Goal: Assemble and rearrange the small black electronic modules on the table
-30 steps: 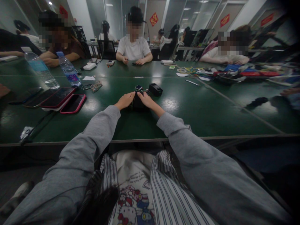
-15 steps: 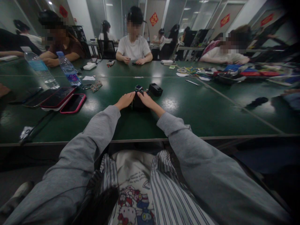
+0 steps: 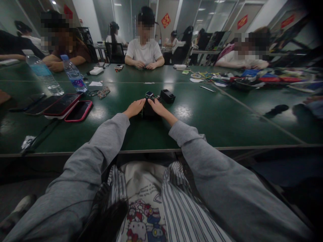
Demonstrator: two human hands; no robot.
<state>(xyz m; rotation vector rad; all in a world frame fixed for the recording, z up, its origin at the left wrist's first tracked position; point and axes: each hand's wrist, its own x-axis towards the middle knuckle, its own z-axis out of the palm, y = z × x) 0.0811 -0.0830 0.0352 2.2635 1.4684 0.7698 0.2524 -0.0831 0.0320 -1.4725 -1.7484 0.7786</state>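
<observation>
My left hand [image 3: 136,107] and my right hand [image 3: 157,107] meet over a dark green table [image 3: 209,124], thumbs close together. Between them is a black, soft-looking item [image 3: 149,111], perhaps a pouch; its exact kind does not show. Both hands are closed at its upper edge, with most of the fingertips hidden behind it. Just beyond lies a small device with a pale-rimmed screen [image 3: 149,94]. A black box-shaped device [image 3: 168,96] sits to the right of it, apart from my hands. Small parts between these two are too tiny to name.
On the left are two water bottles [image 3: 75,76], several phones [image 3: 78,111] and a coiled cable [image 3: 103,92]. A pen [image 3: 207,89] lies right of centre. Tangled cables and tools [image 3: 247,80] cover the far right. Across the table sits a person in a white shirt [image 3: 144,52].
My hands and the black item have hardly moved. Across the table, the person in white has brought both hands closer together.
</observation>
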